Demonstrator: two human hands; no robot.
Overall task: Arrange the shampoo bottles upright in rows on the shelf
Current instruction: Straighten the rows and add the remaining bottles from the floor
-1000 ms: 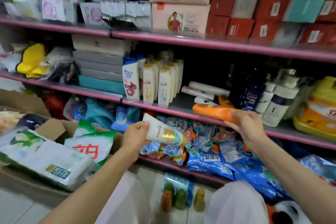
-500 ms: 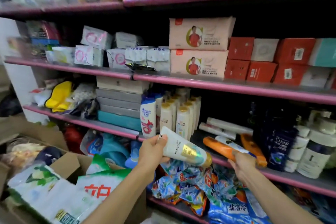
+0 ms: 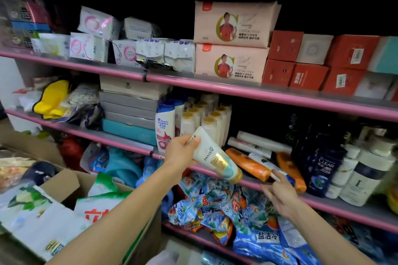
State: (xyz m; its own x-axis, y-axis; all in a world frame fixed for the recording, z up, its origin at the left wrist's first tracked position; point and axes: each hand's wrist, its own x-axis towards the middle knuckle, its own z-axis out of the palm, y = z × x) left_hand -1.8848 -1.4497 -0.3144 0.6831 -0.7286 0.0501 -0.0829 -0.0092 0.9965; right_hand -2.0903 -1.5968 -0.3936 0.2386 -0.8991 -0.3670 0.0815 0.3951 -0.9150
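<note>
Head view, a shop aisle: a person stands at a pink-edged shelf [image 3: 254, 183] stocked with toiletries, both bare arms reaching in. The left hand [image 3: 179, 154] holds a white Pantene tube [image 3: 216, 157] in a closed grip, fingers and thumb curled round its crimped end; the tube slants down to the right, its gold cap hanging just in front of the shelf's edge, not resting on it. The right hand [image 3: 277, 194] is low at the shelf's lip, its grip spread, fingers loose and holding nothing, the fingertips just at the near end of an orange bottle [image 3: 247, 163] that lies flat on the shelf. A second orange bottle [image 3: 289, 171] lies beside it, and white tubes [image 3: 258, 143] lie on their sides behind. To the left on the same shelf, gold-capped white bottles [image 3: 215, 122] stand upright in rows next to a Head & Shoulders bottle [image 3: 164, 128]. To the right stand dark Clear bottles [image 3: 323, 163] and white pump bottles [image 3: 364, 180]. Pink tissue packs [image 3: 232, 23] and red boxes [image 3: 284, 47] fill the shelf above; blue detergent packets [image 3: 217, 208] are heaped on the shelf below. An open cardboard box [image 3: 62, 180] of packets sits at lower left.
</note>
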